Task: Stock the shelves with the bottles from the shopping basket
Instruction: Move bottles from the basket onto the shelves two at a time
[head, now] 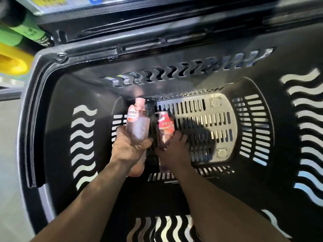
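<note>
I look straight down into a deep black shopping basket with wavy slots in its walls. My left hand grips a pink bottle with a pink cap, its fingers curled round the middle. Just to the right, my right hand wraps round a second pink bottle that carries a red label and a pump top. Both bottles are low in the basket, near its slotted floor. The lower ends of both bottles are partly hidden by my hands.
Beyond the basket's far rim runs a dark shelf edge with a price strip. Green bottles and a yellow container lie at the upper left. A pale floor shows at the left.
</note>
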Available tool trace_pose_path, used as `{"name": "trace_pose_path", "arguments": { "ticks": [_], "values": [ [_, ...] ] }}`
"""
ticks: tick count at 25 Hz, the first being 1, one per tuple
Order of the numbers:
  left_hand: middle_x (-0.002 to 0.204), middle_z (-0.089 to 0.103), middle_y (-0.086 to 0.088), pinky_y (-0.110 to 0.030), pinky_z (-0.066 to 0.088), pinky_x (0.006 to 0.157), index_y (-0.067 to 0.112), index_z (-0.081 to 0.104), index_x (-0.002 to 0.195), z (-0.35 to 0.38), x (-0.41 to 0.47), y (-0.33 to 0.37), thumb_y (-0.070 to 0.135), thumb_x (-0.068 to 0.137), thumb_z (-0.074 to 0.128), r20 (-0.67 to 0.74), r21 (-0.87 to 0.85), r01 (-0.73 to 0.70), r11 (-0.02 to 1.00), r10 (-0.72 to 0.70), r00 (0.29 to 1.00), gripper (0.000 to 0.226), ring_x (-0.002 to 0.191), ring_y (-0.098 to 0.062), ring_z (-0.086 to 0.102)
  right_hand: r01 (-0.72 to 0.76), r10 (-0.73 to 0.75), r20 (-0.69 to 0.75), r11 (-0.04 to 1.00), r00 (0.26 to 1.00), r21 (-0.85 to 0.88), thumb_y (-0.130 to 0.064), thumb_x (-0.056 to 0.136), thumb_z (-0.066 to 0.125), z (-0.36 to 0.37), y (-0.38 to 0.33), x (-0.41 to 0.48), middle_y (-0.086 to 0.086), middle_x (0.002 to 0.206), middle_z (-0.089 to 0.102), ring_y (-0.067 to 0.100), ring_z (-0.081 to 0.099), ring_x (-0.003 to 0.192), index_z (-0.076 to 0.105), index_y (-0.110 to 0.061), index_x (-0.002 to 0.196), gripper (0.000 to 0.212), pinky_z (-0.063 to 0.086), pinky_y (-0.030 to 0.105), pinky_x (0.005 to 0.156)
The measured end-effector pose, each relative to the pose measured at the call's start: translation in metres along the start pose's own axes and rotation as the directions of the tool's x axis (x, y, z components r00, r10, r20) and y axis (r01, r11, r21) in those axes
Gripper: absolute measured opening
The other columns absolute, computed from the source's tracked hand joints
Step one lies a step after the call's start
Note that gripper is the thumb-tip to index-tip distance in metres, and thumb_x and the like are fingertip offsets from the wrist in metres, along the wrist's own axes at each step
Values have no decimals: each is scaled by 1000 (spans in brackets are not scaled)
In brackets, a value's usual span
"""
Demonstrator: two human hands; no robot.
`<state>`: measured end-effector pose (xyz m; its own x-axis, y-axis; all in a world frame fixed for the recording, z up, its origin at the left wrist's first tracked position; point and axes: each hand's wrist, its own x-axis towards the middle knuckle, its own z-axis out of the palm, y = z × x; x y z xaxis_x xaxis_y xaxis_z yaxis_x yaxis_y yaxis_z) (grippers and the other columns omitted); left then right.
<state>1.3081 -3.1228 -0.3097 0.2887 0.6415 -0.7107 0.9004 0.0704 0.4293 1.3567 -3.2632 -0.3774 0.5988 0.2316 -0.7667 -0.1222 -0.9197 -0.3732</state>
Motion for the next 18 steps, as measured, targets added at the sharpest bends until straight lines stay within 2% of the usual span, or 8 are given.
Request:
{"name": "trace_pose_path", "arguments": {
  "ticks": [4,6,8,10,13,14,16,18],
  "values": [
    [94,56,14,-30,49,84,26,35,114,-10,-7,12,26,70,89,34,-1,28,1000,-28,999,70,94,-15,62,18,-11,-70,995,997,102,-40,67,88,-32,4,-11,6,127,38,26,51,112,33,-16,133,89,50,42,93],
    [100,59,12,-35,52,93,26,36,114,-21,-17,19,27,65,91,48,-21,27,999,-26,999,75,97,-16,64,11,-1,-69,988,998,153,-35,70,90,-56,-1,-25,1,126,32,18,48,108,29,-19,135,90,52,37,88],
    [103,59,10,-33,51,89,26,34,115,-33,-39,37,25,68,90,93,-40,30,999,-26,995,73,91,-9,61,-10,22,-61,981,998,192,-38,70,89,-88,-11,-48,-1,129,36,16,52,106,29,-26,134,89,57,36,87],
    [105,58,8,-28,52,80,23,33,116,-49,-68,61,15,74,86,160,-100,35,994,-19,987,69,87,-4,59,-4,11,-42,986,999,164,-44,74,85,-124,-28,-83,-1,124,52,16,62,101,31,-26,134,82,60,35,83],
    [108,55,2,-11,52,58,17,33,118,-75,-110,93,-7,77,78,275,-217,17,976,45,960,66,82,-2,57,1,0,-2,977,1000,215,-41,82,82,-176,-55,-145,-8,101,64,8,70,80,29,-27,135,76,55,13,61],
    [101,56,6,-9,50,54,15,36,119,-88,-132,109,-4,77,80,288,-267,6,964,74,955,64,77,-1,56,9,-3,-22,960,1000,279,-35,81,84,-195,-65,-170,-10,97,66,5,70,75,29,-30,129,73,50,7,56],
    [77,62,16,-12,48,53,12,48,110,-118,-184,145,-2,79,79,235,-300,-57,952,132,963,46,66,-1,59,40,-10,-85,934,996,355,-24,77,86,-233,-85,-218,-11,99,68,-3,70,77,33,-31,123,70,49,7,59],
    [64,67,17,-9,48,55,18,58,91,-156,-232,167,-21,79,68,238,-341,-151,928,240,941,42,59,5,63,57,-11,-126,930,992,363,-19,73,85,-267,-111,-269,-10,102,68,-6,68,78,33,-33,122,73,51,13,69]
  ]
}}
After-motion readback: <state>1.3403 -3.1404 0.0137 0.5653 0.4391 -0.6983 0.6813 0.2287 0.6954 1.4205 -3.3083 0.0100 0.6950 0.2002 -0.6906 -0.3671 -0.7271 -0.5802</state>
